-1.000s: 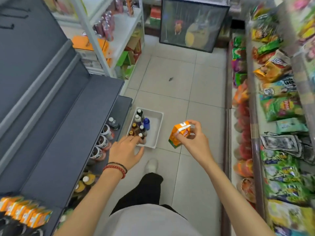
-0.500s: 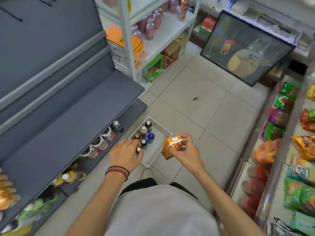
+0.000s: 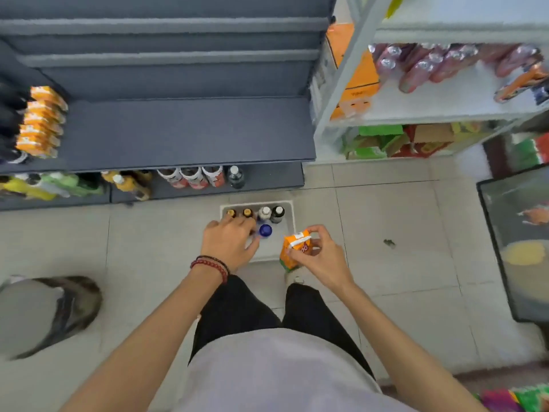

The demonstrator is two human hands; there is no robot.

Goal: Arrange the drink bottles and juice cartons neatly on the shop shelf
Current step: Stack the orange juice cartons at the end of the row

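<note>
fingers [image 3: 320, 233] of the right hand [image 3: 323, 258] are curled round an orange juice carton [image 3: 292, 252], held over the near right corner of the white tray [image 3: 287, 203] on the floor. left hand [image 3: 228, 245] reaches into the tray by the blue cap bottle [image 3: 265, 230]; i cannot tell if it grips anything. best to hold the carton upright and set it next to the orange cartons [image 3: 41, 123] at the left end of the grey shelf [image 3: 184, 135], label to the front. the left hand hides what is under it. the shelf cartons look blurry, and fingers cover part of the label.
</note>
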